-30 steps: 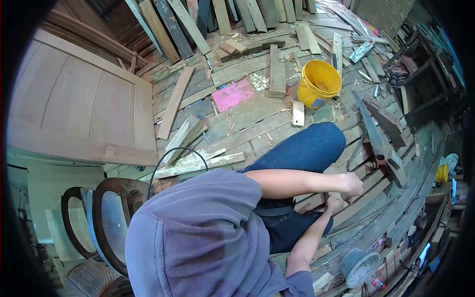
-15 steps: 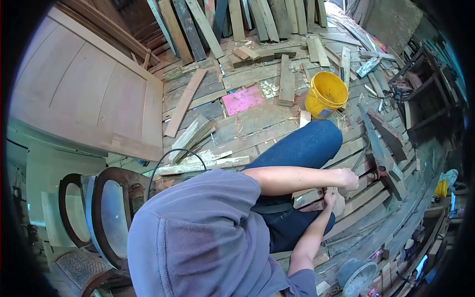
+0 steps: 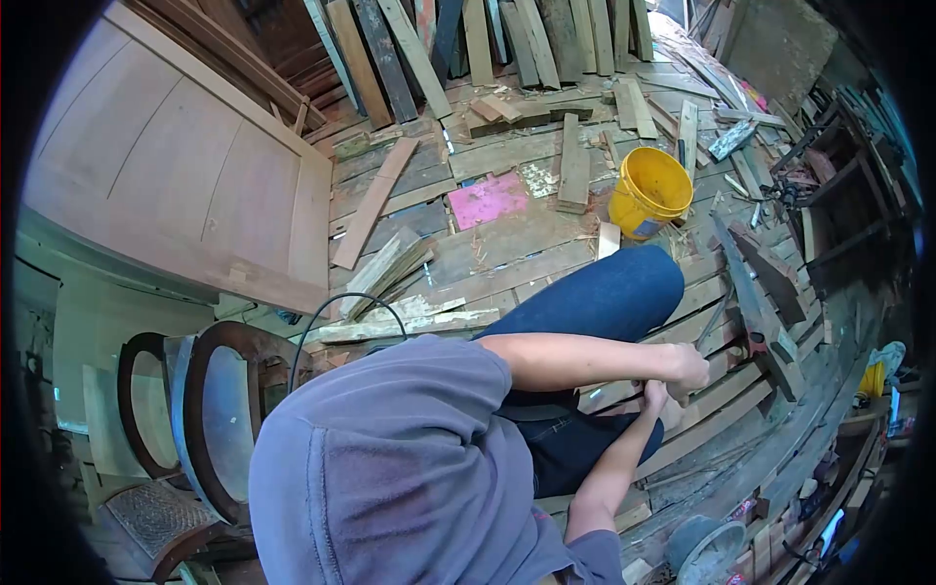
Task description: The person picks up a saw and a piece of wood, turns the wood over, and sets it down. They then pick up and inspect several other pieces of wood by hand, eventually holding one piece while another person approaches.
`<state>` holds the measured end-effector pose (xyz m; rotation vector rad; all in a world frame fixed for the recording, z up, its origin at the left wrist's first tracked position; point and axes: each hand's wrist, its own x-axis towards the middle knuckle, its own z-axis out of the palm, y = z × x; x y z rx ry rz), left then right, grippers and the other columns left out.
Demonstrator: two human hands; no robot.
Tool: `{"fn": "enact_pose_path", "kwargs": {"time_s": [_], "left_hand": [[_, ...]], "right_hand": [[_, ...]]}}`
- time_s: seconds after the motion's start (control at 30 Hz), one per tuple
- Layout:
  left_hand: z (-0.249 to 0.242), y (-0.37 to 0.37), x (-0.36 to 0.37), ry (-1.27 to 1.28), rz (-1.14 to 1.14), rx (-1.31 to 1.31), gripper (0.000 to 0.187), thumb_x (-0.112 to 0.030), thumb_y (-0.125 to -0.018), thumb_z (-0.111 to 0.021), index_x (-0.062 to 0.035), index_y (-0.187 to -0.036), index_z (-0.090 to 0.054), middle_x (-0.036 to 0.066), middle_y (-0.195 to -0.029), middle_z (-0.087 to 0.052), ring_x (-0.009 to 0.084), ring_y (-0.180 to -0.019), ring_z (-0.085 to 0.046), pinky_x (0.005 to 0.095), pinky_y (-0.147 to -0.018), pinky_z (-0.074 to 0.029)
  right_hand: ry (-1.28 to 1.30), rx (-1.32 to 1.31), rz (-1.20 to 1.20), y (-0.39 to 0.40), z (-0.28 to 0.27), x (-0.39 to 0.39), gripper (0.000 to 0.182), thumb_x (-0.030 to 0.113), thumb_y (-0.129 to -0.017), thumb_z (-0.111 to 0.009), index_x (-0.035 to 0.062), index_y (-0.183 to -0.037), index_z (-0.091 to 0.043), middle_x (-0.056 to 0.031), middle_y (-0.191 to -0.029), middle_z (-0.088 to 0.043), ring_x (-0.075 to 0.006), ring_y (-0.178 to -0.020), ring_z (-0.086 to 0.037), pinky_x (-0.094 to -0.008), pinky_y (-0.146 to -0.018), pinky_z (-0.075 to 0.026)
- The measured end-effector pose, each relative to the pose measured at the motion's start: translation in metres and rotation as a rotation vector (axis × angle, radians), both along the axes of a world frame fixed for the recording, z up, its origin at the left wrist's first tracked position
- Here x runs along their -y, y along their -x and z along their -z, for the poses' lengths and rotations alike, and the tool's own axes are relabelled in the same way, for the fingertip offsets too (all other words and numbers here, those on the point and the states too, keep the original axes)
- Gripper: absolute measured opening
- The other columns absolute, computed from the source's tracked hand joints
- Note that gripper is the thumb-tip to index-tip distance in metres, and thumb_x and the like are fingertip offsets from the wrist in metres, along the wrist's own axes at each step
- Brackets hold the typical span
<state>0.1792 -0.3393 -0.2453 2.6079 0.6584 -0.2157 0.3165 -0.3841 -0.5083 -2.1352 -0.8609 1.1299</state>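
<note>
My left hand (image 3: 690,369) is curled into a fist at the end of the outstretched forearm, knuckles turned away. Just below it, close to the left wrist, my right hand (image 3: 655,394) has its fingers bent inward. What the two hands grip is hidden; I cannot tell what it is. Both are between my knees in blue jeans (image 3: 595,292), over wooden slats (image 3: 717,400). A thin grey rod-like piece (image 3: 716,317) slants up near the left fist. Further right lies a long grey blade-like strip (image 3: 739,268) with a red and dark end (image 3: 757,344).
A yellow bucket (image 3: 648,195) stands beyond my knee. Loose boards (image 3: 375,205) and a pink sheet (image 3: 487,200) lie on the plank floor. Boards (image 3: 478,44) lean at the back. A panelled door (image 3: 195,156), curved chair frames (image 3: 219,419) and a grey basin (image 3: 707,551) are around me.
The view has shifted slightly, so the surroundings sit a little further right and lower. My left fist has turned and dipped slightly; both hands stay close together.
</note>
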Motion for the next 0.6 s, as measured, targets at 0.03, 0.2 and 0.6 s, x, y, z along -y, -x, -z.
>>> {"fn": "enact_pose_path", "kwargs": {"time_s": [0.03, 0.2, 0.6], "left_hand": [[0.002, -0.001, 0.0, 0.015, 0.004, -0.005, 0.048, -0.043, -0.077, -0.07, -0.0027, -0.104, -0.068, 0.017, -0.102, -0.068, 0.0331, -0.098, -0.065, 0.0444, -0.083, -0.052], [0.006, -0.003, -0.001, -0.023, 0.023, -0.037, 0.049, -0.045, -0.077, -0.07, -0.0036, -0.105, -0.068, 0.015, -0.102, -0.068, 0.0326, -0.099, -0.064, 0.0447, -0.084, -0.052], [0.001, -0.013, -0.001, -0.037, 0.02, 0.002, 0.05, -0.045, -0.077, -0.07, -0.0055, -0.107, -0.067, 0.013, -0.102, -0.068, 0.0312, -0.097, -0.065, 0.0422, -0.082, -0.053]], "right_hand": [[-0.002, 0.006, -0.004, 0.001, 0.0, -0.001, 0.053, 0.029, -0.082, -0.061, -0.0076, -0.12, -0.053, -0.0212, -0.112, -0.062, -0.0287, -0.101, -0.06, -0.038, -0.086, -0.047], [0.005, 0.016, -0.014, -0.001, -0.004, -0.006, 0.051, 0.028, -0.082, -0.061, -0.0078, -0.118, -0.054, -0.0207, -0.11, -0.062, -0.0283, -0.099, -0.061, -0.0376, -0.084, -0.047], [-0.012, 0.039, -0.016, -0.004, -0.004, -0.014, 0.047, 0.026, -0.083, -0.06, -0.0083, -0.114, -0.055, -0.0194, -0.106, -0.063, -0.0274, -0.094, -0.061, -0.0368, -0.079, -0.048]]}}
